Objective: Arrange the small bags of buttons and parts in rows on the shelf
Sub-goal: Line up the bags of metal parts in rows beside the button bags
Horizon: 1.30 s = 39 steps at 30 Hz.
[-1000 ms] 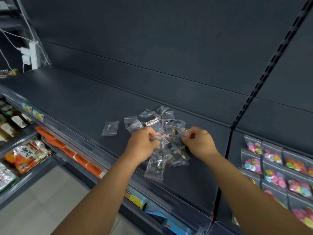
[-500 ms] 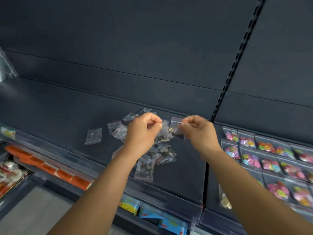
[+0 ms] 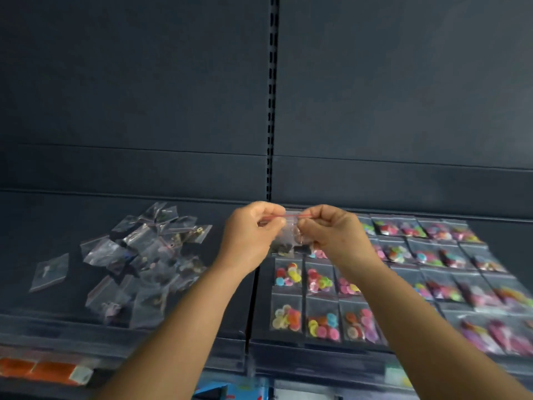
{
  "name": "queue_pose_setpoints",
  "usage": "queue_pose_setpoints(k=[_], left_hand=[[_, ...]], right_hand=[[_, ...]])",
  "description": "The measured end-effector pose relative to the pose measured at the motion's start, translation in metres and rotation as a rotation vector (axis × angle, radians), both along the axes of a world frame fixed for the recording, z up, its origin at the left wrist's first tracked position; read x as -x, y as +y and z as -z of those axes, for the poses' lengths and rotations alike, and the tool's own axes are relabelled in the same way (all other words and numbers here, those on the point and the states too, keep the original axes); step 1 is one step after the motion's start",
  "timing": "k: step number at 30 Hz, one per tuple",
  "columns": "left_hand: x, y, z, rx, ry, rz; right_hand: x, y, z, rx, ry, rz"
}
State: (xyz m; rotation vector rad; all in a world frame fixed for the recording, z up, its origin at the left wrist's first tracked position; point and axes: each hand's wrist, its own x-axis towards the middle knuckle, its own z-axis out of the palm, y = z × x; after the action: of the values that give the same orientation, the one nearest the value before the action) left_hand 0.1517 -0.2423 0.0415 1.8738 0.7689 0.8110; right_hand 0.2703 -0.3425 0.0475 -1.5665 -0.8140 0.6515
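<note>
My left hand (image 3: 253,235) and my right hand (image 3: 331,235) pinch the red-striped top edge of one small clear bag of dark parts (image 3: 290,241), held up above the shelf's middle seam. To the left lies a loose heap of clear bags with dark parts (image 3: 147,261). One single clear bag (image 3: 50,272) lies apart at the far left. On the right shelf section, bags of coloured buttons (image 3: 318,280) lie flat in neat rows, running to the right edge of the view.
The dark shelf (image 3: 253,327) has a clear plastic front lip along its near edge. A slotted upright (image 3: 272,96) splits the dark back panel. Orange packets (image 3: 43,370) and blue items (image 3: 230,391) sit on the shelf below.
Both hands lifted one bag out of the heap and carried it to the right. The view swung right, so the rows of button bags now fill the right side.
</note>
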Motion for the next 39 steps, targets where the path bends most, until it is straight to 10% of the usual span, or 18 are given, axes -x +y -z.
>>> queue_pose_setpoints(k=[18,39], left_hand=[[-0.229,-0.242,0.004,0.071,0.093,0.259],[-0.384,-0.269,0.023,0.111,0.134,0.325]], right_hand=[[-0.205,-0.252,-0.005,-0.005,-0.035,0.298],[-0.333,-0.300,0.022,0.059,0.059,0.616]])
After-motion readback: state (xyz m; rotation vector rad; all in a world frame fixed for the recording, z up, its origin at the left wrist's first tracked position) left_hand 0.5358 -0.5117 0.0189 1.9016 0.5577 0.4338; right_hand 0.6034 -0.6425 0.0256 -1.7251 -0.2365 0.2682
